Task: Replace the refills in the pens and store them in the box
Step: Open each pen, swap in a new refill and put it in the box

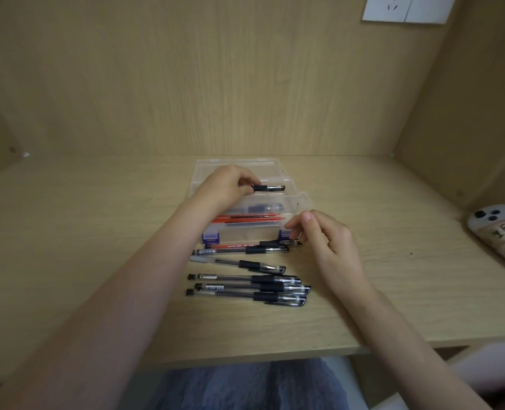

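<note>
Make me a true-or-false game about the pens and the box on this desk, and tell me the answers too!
1. The left hand holds a black pen over the box. True.
2. The box is shut. False: its lid is open.
3. Red refills lie inside the box. True.
4. The white controller lies inside the box. False: it lies on the desk, far to the right.
5. The loose pens lie behind the box. False: they lie in front of it, nearer the person.
</note>
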`<move>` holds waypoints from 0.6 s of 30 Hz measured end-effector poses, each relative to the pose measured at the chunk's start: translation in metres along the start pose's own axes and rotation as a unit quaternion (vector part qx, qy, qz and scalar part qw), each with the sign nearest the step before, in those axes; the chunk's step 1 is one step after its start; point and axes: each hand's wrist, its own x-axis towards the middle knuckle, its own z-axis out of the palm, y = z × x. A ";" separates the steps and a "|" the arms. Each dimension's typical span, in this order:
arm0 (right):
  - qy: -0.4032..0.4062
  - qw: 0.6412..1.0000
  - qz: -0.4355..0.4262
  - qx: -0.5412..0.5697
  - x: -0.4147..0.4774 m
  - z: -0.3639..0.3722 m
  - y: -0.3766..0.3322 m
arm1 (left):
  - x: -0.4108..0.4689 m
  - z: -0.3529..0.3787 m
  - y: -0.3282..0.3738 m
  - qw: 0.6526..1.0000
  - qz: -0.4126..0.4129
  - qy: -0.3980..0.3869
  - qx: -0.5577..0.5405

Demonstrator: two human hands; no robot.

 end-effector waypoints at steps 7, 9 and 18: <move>-0.010 1.000 -0.007 -0.010 0.000 -0.001 0.000 | -0.023 -0.005 0.003 0.999 0.011 0.030 -0.005; -0.018 1.000 -0.007 -0.018 0.000 0.000 -0.001 | -0.042 -0.008 0.011 0.998 0.032 0.036 -0.029; -0.052 0.997 -0.001 -0.053 0.001 0.002 0.000 | -0.118 0.004 0.017 0.991 0.115 -0.073 -0.001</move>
